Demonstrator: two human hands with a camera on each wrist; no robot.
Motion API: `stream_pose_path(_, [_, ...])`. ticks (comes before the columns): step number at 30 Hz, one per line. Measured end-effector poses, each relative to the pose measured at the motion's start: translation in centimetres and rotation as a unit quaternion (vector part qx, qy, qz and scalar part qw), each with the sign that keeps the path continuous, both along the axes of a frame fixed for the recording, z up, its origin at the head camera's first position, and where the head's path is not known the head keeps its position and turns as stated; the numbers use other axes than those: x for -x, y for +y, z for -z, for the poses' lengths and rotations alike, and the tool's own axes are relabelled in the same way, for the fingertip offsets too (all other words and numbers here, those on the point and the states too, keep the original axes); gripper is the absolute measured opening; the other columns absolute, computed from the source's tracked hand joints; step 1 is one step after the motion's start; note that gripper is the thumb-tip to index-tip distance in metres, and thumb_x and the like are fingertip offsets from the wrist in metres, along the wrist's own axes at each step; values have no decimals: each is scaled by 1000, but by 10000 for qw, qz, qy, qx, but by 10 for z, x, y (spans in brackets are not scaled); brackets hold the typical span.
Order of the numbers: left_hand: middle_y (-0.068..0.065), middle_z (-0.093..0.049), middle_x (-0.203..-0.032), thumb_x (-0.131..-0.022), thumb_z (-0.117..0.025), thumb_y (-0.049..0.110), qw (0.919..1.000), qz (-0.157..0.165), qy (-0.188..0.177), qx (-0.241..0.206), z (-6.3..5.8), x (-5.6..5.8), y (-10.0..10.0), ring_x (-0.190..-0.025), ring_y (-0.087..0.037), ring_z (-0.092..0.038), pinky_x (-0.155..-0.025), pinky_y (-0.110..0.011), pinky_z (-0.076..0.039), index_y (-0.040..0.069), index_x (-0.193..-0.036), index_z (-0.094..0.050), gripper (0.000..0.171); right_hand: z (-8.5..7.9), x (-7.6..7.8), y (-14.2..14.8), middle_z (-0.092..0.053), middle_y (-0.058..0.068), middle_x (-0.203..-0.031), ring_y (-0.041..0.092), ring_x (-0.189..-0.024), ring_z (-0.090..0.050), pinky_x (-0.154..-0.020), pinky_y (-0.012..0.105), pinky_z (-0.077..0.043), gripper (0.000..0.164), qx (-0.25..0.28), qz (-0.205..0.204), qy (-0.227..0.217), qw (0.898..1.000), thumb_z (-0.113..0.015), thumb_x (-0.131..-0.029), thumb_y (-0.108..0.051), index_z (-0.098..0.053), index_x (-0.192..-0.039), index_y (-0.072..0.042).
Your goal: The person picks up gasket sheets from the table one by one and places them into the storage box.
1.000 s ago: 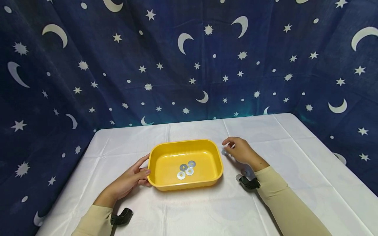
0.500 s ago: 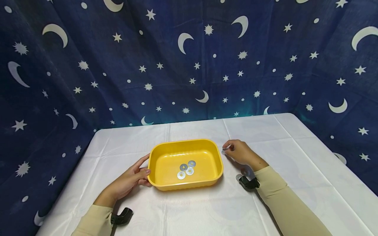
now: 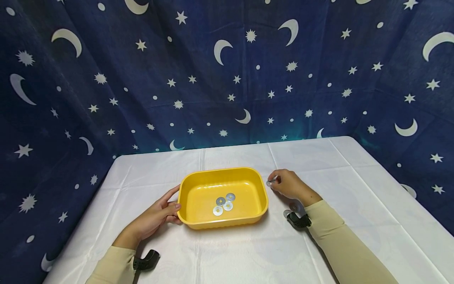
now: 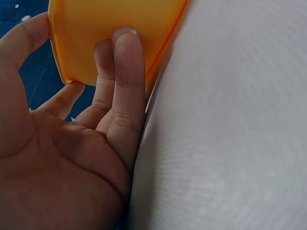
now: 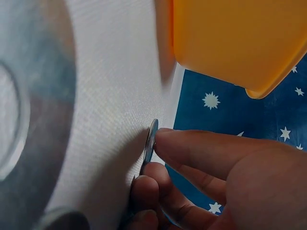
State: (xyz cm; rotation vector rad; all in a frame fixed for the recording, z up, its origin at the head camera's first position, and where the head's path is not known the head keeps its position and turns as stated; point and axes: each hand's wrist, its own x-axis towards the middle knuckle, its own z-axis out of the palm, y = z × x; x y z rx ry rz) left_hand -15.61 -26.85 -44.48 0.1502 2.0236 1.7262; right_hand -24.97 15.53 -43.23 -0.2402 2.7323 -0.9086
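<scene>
A yellow plastic tray point(image 3: 222, 225) stands on the white table, with several flat metal washers point(image 3: 228, 206) inside. At its left end my left hand point(image 3: 154, 216) holds it, thumb at the rim and fingers point(image 4: 128, 62) against the outer wall. Beside the tray's right end, my right hand point(image 3: 290, 184) pinches a washer point(image 5: 151, 141) between thumb and fingertips, tilted nearly on edge close to the tablecloth. Part of that washer is hidden by the fingers.
More washers point(image 3: 294, 206) lie under the right wrist, partly covered by the black wrist camera point(image 3: 299, 220); one washer point(image 5: 43, 96) looms large in the right wrist view. A dark blue curtain point(image 3: 227, 86) with moons and stars borders the white table point(image 3: 227, 256).
The right hand's fingertips have lowered slightly and closed on a washer lying beside the tray, tipping it up. The left hand and the tray have stayed put.
</scene>
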Motion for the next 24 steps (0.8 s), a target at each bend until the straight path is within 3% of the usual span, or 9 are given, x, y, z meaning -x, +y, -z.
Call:
stream_pose_path(13, [-18, -58, -126, -104, -53, 23, 10000, -41, -13, 37, 0, 0, 0, -89, -16, -67, -83, -28, -61, 23, -162, -7, 74, 2, 0, 0, -57, 7, -81, 19, -72, -51, -65, 27, -46, 15, -148, -110, 175, 9997, -67, -91, -10, -68, -106, -8])
stream_pose_path(24, [-20, -57, -127, -104, -52, 22, 10000, 3, 5, -3, -1, -1, 0, -90, -16, -67, -83, -28, -61, 22, -162, -6, 74, 0, -1, 1, -56, 6, -79, 19, -71, -51, -64, 27, -44, 14, -194, -86, 49, 9998, -71, -90, -10, -66, -103, -7])
